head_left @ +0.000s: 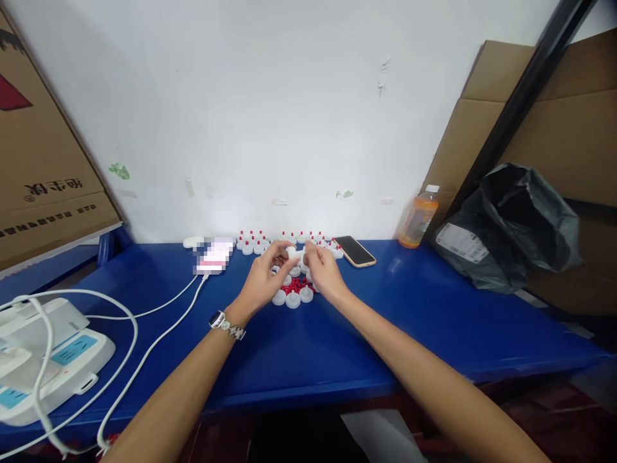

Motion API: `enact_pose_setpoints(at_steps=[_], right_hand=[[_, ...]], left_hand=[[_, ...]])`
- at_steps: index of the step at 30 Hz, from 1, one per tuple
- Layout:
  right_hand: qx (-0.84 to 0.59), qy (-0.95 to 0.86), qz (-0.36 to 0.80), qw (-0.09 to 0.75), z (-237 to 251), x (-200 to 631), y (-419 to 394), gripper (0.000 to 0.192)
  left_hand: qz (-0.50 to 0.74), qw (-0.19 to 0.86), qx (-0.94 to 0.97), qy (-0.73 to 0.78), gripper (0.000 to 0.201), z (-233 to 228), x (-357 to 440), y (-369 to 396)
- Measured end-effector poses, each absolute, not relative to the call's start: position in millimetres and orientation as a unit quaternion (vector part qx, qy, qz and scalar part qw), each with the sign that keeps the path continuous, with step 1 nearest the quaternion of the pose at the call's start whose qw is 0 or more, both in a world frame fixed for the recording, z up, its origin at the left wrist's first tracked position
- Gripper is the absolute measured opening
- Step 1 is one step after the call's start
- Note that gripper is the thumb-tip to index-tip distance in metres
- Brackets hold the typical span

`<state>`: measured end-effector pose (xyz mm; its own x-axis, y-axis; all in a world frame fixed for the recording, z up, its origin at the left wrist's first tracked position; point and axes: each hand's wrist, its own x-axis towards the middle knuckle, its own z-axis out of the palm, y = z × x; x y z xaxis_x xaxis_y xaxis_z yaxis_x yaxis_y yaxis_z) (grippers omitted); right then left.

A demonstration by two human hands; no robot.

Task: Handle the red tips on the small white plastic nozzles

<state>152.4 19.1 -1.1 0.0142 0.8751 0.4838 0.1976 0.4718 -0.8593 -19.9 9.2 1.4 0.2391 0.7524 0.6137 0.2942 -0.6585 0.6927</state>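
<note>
My left hand (263,276) is closed around a white plastic nozzle cap (292,253), held sideways just above the table between thumb and fingers. My right hand (326,270) pinches at the narrow end of that cap; whatever its fingertips hold is hidden. Below the hands lies a pile of small red tips (295,287). White nozzle caps without red tips (292,299) stand around this pile. Along the wall, several white caps with red tips (247,246) stand upright in groups, some partly hidden behind my hands.
A dark-screened phone (355,251) lies right of the caps, and another phone (214,255) with a cable lies left. A power strip (58,366) with looping white cables takes the left side. An orange drink bottle (419,217) and grey plastic bag (511,225) stand right on the blue table (385,308).
</note>
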Motion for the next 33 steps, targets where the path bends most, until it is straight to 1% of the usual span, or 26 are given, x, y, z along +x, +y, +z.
enact_pose_setpoints(at_steps=[2,3,5,8,10,12,16,18,20,22,24,26,30,33], right_hand=[[-0.436,-0.624,0.264,0.592,0.2,161.0,22.2,0.050],[-0.443,-0.629,0.256,0.585,-0.4,165.1,24.0,0.049],[-0.447,-0.678,0.239,0.533,-3.6,170.7,26.4,0.042],[-0.433,-0.761,0.206,0.437,-7.4,171.4,24.8,0.027],[-0.426,-0.780,0.198,0.413,-6.6,169.4,21.0,0.020],[-0.418,-0.770,0.228,0.424,-4.1,167.6,17.2,0.020],[-0.357,-0.717,0.359,0.479,-2.0,164.9,16.8,0.027],[-0.338,-0.693,0.393,0.501,-1.8,164.5,23.6,0.029],[-0.349,-0.682,0.372,0.524,0.2,166.1,37.1,0.027],[-0.391,-0.686,0.300,0.536,4.6,169.4,57.8,0.021],[-0.459,-0.706,0.211,0.497,9.7,172.4,83.2,0.013],[-0.521,-0.727,0.151,0.421,13.6,172.8,108.2,0.007],[-0.578,-0.771,0.051,0.263,14.9,163.1,140.8,0.016],[-0.579,-0.792,0.027,0.193,13.3,154.4,148.6,0.016]], left_hand=[[0.568,0.243,0.701,0.356,0.032,3.9,-26.7,13.0],[0.580,0.235,0.690,0.363,0.031,5.2,-30.5,14.5],[0.547,0.203,0.714,0.388,0.031,7.2,-36.4,15.9],[0.470,0.170,0.767,0.403,0.033,6.9,-37.7,14.7],[0.446,0.163,0.782,0.403,0.034,4.8,-35.0,13.5],[0.432,0.160,0.790,0.405,0.036,1.7,-31.8,12.9],[0.419,0.162,0.795,0.407,0.039,-4.5,-26.4,13.8],[0.422,0.160,0.795,0.405,0.040,-6.2,-24.8,14.2],[0.426,0.152,0.792,0.411,0.044,-7.0,-24.5,14.3],[0.424,0.141,0.787,0.426,0.046,-7.7,-25.4,14.2],[0.417,0.133,0.785,0.439,0.039,-8.9,-26.6,14.2],[0.407,0.130,0.788,0.443,0.032,-10.3,-27.3,14.6],[0.391,0.127,0.797,0.442,0.029,-12.6,-27.1,16.5],[0.381,0.127,0.802,0.442,0.028,-13.3,-27.0,17.7]])
